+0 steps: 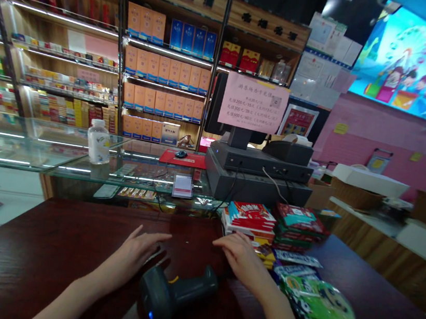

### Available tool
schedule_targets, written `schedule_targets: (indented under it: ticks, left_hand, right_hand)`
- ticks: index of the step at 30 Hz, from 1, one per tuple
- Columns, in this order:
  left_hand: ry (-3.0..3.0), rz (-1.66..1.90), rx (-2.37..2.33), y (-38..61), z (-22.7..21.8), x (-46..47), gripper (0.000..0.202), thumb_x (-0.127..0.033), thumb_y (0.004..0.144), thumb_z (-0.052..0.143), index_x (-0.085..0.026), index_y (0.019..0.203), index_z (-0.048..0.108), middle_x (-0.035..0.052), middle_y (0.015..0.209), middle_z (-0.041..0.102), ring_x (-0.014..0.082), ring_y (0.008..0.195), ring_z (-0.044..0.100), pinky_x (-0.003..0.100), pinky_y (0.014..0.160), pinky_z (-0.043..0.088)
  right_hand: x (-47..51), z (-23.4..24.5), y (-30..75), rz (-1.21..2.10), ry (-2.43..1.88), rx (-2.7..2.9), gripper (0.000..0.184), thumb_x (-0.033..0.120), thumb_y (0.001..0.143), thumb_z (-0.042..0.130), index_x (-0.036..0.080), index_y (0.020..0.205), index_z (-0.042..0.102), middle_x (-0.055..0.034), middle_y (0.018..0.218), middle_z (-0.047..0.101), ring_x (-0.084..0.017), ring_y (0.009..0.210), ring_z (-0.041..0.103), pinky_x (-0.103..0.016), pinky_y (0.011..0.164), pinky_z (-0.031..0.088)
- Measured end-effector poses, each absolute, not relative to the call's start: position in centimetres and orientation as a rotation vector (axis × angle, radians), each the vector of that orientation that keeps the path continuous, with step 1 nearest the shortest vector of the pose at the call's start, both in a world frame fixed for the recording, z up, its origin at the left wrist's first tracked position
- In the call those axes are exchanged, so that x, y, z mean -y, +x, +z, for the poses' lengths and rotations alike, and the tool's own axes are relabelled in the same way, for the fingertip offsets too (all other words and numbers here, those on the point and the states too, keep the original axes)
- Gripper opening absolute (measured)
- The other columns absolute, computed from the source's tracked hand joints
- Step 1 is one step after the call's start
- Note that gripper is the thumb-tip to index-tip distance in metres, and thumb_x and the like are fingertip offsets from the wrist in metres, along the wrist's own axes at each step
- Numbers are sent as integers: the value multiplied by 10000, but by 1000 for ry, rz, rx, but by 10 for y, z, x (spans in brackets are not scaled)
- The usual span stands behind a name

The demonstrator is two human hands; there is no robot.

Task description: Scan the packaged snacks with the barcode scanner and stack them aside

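On the dark wooden counter lies a black barcode scanner (175, 293) on its side, with a yellow trigger and a lit blue light. Just beyond its left end, my left hand (138, 246) hovers or rests with fingers stretched out and nothing in them. My right hand (241, 257) is past the scanner's handle, fingers extended, empty as far as I can see. Next to it stands a stack of red and white snack boxes (250, 217). Right of my right forearm lie a green panda-print bag (322, 302) and blue-purple packets (297, 265).
Behind the counter, a glass display case (78, 169) carries a clear bottle (98, 142), a mouse (181, 154) on a red mat and a small framed card (183, 187). A cash register (258, 171) with a pink sign (252, 102) rises beyond the boxes. More dark red-green packs (300, 226) sit beside them.
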State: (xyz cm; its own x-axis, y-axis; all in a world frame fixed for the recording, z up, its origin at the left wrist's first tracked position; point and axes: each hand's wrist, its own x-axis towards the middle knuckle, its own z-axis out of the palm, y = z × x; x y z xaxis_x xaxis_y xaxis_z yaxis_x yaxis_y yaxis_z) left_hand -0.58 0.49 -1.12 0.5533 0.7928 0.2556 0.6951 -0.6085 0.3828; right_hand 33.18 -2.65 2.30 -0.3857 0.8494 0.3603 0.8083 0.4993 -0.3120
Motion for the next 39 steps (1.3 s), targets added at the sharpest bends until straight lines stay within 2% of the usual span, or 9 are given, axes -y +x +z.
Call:
schedule_targets:
  ticks: [3,8,13,17,24,27,34,39]
  left_hand:
    - [2532,657,-1275,1,9,-5,421,-275,981,374,-333,1377,505,-8,1368,639,196,1237,612,554,1207,233]
    - [2548,618,-1188,31,50,-8,410,-332,969,391,-362,1357,519,-38,1338,658,209,1229,616,531,1219,216]
    - [2671,533,-1033,91,74,-18,445,-275,951,417,-306,1390,486,19,1410,606,215,1290,561,576,1207,171]
    - [2764,410,-943,146,76,-23,475,-276,925,483,-290,1400,477,54,1415,598,234,1304,540,578,1190,190]
    - [2984,313,-818,208,63,-20,550,-454,883,595,-288,1398,496,98,1384,607,304,1273,537,518,1100,329]
    - [3067,250,-820,218,56,-19,560,-486,875,599,-279,1389,512,110,1398,596,330,1289,511,508,1078,335]
    - [3030,219,-910,223,53,-21,598,-398,854,631,-242,1413,486,126,1368,617,325,1271,525,494,1089,332]
    - [2927,209,-971,223,56,-23,691,-354,788,669,-271,1438,450,117,1358,617,332,1256,534,469,1022,411]
  right_hand:
    - [26,33,351,68,-1422,2140,328,148,946,447,239,1137,698,-66,1160,721,-220,1120,626,-431,1028,422]
    - [31,43,388,89,-1520,2052,348,170,940,445,254,1156,704,-56,1155,729,-222,1092,645,-411,997,436]
    - [47,41,422,68,-1678,2004,318,191,924,485,229,1156,699,-69,1216,705,-235,1146,613,-411,1024,413]
    - [60,39,440,84,-1810,1991,392,211,905,526,245,1283,622,-76,1313,649,-256,1223,556,-438,1046,387]
    - [62,39,454,213,-1860,2035,675,328,837,655,238,1470,441,-119,1447,524,-288,1335,450,-446,1097,334]
    - [59,42,458,273,-1878,2081,751,380,824,677,259,1507,388,-125,1477,485,-308,1359,411,-472,1097,322]
    - [56,44,458,164,-1896,2149,709,397,831,675,260,1484,435,-138,1429,533,-319,1328,423,-485,1064,328]
    - [58,41,461,113,-1849,2179,635,414,848,669,255,1438,496,-128,1424,548,-322,1322,425,-484,1044,339]
